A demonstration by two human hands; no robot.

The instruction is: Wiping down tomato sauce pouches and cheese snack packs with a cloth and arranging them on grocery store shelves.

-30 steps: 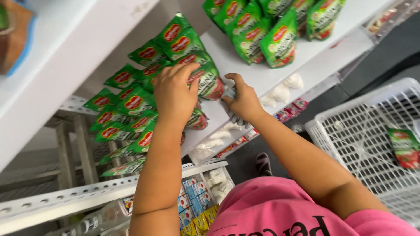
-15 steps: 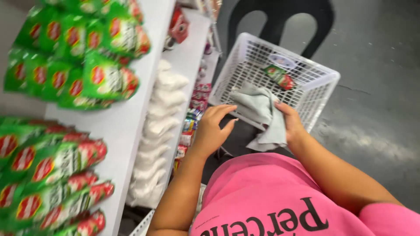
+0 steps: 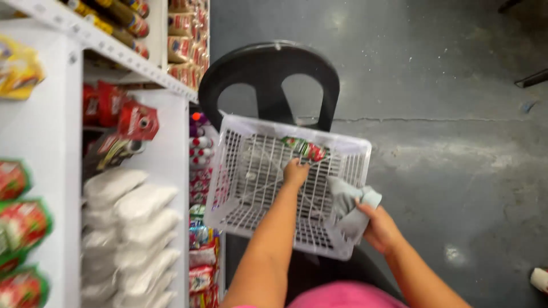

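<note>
A white wire-mesh basket [image 3: 228,171] rests on the seat of a black plastic chair [image 3: 268,65]. My left hand [image 3: 295,171] reaches into the basket and its fingers close on a green and red snack packet [image 3: 305,148] lying near the far wall. At the basket's near right corner, my right hand [image 3: 379,228] grips a crumpled grey cloth [image 3: 348,202] that drapes over the rim. My pink shirt shows at the bottom edge.
White shelving [image 3: 51,131] stands on the left with green and red packets [image 3: 20,228], white bags [image 3: 131,228], red packets [image 3: 123,117] and small items lower down. Grey concrete floor [image 3: 445,114] lies to the right.
My hands left the shelf of green packets and my view swung to the basket. My left hand has reached in to the packet; my right hand still carries the grey cloth.
</note>
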